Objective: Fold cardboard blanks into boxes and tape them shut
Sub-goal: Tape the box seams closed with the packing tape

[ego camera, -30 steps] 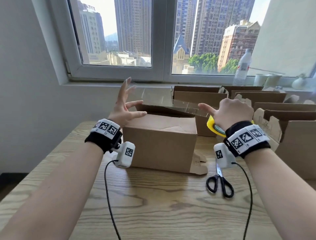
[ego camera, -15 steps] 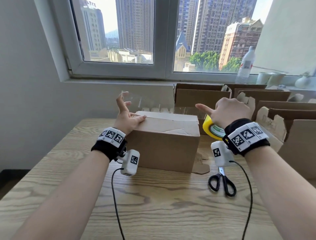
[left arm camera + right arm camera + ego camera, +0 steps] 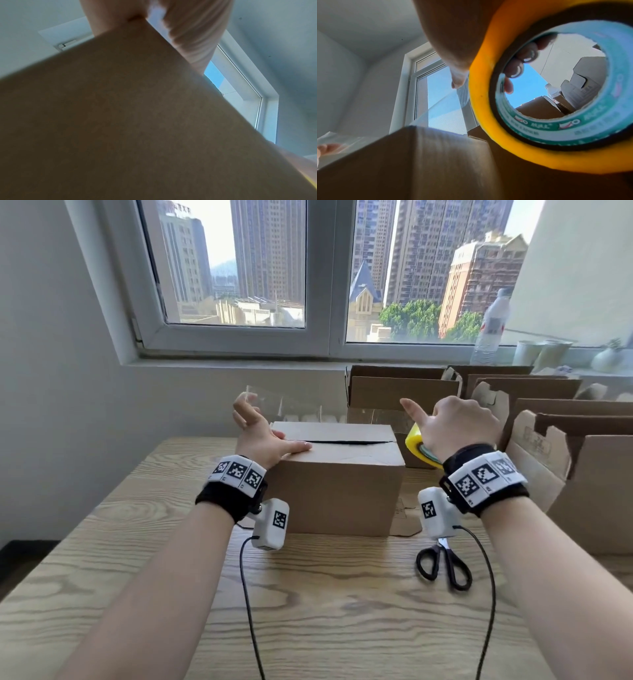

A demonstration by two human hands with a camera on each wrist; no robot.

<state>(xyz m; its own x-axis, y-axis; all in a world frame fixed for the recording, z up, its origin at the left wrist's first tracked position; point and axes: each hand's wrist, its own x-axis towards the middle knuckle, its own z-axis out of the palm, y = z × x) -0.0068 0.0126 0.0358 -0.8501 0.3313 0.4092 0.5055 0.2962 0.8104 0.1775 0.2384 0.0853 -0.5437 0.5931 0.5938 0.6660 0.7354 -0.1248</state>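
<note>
A brown cardboard box stands on the wooden table, its top flaps down with a dark seam between them. My left hand rests its thumb on the box's top left edge, while its raised fingers hold the free end of a clear tape strip. The strip runs just behind and above the box to a yellow tape roll. My right hand grips that roll at the box's right rear corner, index finger pointing left. The right wrist view shows the roll close up, fingers through its core.
Black scissors lie on the table right of the box. Several open cardboard boxes crowd the back right, and one stands at the right edge. A water bottle and cups are on the windowsill.
Both hands have come down with the stretched tape toward the box top. My left thumb now lies on the box's top edge, and the flaps lie flatter.
</note>
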